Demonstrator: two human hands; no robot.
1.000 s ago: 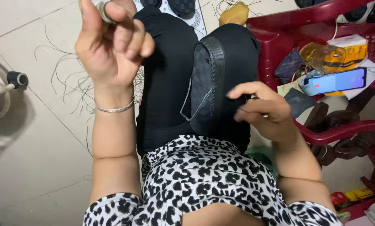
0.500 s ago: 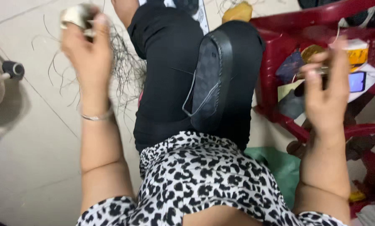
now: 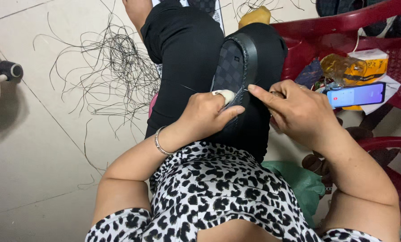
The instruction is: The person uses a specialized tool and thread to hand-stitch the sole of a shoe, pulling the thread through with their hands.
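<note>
While the left hand presses the dark shoe on the lap & the right hand pinches a needle, hands close together, it could slip & poke a finger.

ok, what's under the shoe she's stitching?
The black shoe rests on a knee in black trousers. Both hands, left hand and right hand, cover its lower end; the contact underneath is hidden.

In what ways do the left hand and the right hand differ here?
The left hand wears a silver bracelet and pale tape on the thumb; the right hand shows neither. The left hand lies on the dark shoe, while the right hand stretches its forefinger to the shoe's edge. Both touch the shoe.
</note>
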